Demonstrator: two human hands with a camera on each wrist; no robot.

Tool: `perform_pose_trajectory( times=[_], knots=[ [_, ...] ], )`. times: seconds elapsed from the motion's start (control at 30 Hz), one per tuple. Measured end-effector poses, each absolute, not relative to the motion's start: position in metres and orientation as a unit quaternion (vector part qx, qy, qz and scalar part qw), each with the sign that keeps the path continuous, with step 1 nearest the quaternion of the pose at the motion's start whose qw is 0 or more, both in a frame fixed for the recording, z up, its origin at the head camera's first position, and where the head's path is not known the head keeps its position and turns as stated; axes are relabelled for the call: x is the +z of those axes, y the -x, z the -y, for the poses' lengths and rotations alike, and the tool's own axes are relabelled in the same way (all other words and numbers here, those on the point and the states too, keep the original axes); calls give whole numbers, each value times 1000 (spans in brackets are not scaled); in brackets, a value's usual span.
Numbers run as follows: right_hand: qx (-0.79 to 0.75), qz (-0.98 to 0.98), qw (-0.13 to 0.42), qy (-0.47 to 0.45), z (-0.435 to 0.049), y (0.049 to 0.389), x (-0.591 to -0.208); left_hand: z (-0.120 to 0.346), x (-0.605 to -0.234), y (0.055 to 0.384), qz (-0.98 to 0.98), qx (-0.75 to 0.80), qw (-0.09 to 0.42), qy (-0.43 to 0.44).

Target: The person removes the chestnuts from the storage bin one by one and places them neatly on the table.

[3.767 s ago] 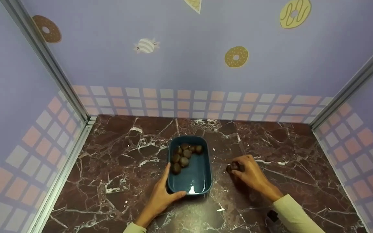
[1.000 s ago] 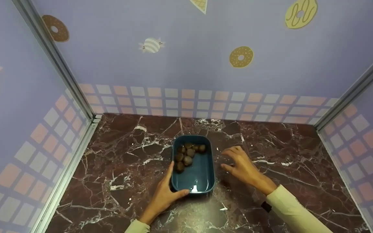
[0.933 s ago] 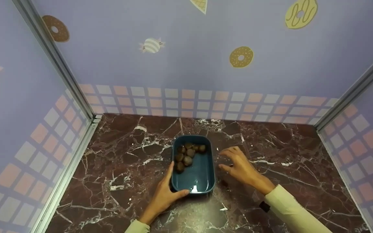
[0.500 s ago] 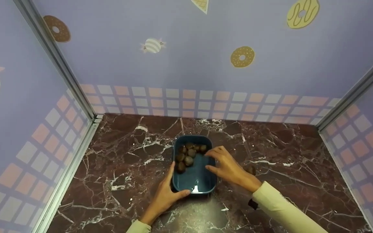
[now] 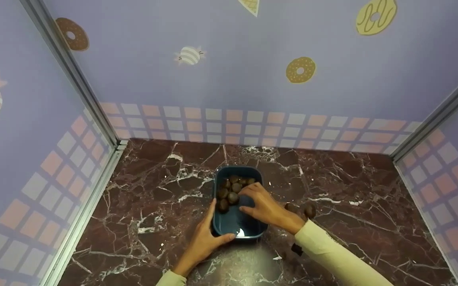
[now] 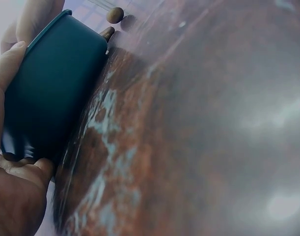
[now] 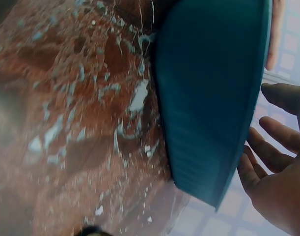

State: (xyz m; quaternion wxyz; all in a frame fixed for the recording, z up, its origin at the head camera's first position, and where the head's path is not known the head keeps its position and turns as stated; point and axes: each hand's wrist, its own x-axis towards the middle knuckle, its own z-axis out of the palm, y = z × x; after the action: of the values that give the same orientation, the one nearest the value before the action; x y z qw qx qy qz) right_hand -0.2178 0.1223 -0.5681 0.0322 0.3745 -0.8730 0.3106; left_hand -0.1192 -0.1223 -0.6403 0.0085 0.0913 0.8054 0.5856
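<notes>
Left hand (image 5: 205, 238) gripped blue container (image 5: 229, 225) at near-left corner, likely to steady it, while right hand (image 5: 264, 205), thumb and fingers apart, nothing visible between, hung beside chestnut-like nuts (image 5: 233, 198) inside; two loose nuts (image 5: 310, 211) lay right on desk (image 5: 153, 198).

No text, label, brand, number or sign is legible in any of the three views: none reads on the teal container (image 5: 231, 223), the worktop (image 5: 157, 226), the patterned walls (image 5: 237, 85) or the sleeves (image 5: 334, 252).
</notes>
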Motion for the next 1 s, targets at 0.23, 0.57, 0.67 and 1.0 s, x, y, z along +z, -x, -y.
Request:
perform_pose_trajectory(
  times=[0.23, 0.57, 0.67, 1.0],
  knots=[
    [308, 868, 24, -389, -109, 218, -580, 121, -640, 120, -804, 586, -3, -96],
    [297, 877, 29, -377, -91, 221, -584, 121, -639, 121, -799, 592, -11, -105],
    [307, 878, 31, -364, -88, 221, -586, 121, -639, 121, -798, 593, -12, -106],
    [290, 881, 11, -373, -77, 223, -595, 123, -639, 119, -792, 603, 7, -95]
  ],
)
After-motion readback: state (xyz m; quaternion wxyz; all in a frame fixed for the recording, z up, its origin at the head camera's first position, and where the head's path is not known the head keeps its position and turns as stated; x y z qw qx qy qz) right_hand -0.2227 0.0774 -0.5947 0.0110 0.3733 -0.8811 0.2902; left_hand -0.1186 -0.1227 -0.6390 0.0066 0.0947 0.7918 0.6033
